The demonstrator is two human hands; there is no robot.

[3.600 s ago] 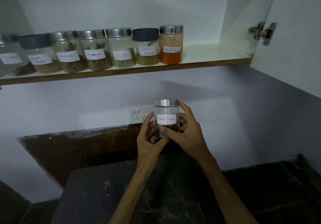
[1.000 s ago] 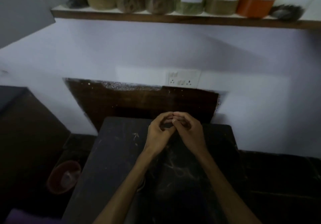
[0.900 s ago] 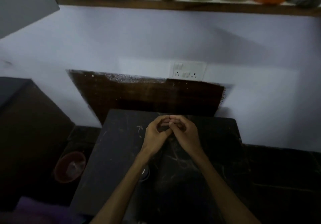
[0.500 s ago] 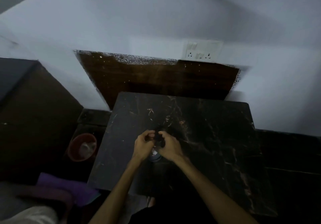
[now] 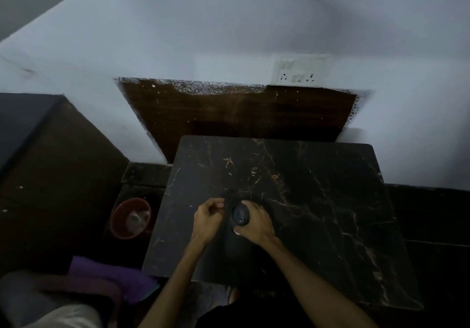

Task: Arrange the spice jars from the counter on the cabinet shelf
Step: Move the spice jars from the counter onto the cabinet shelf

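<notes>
view: tipped down since the start; shelf and its jar row gone from sight, counter now fills the middle. black pepper jar: no longer held up before the wall. right hand: down at the counter, curled round a dark-lidded jar. left hand: parted from the right, loosely curled just left of that jar.

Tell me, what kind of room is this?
Probably a home kitchen corner. There is a dark marble counter, a switch and socket plate on the white wall above it, and a dark-lidded jar gripped in the right hand. The dim light makes it hard to be sure.
</notes>
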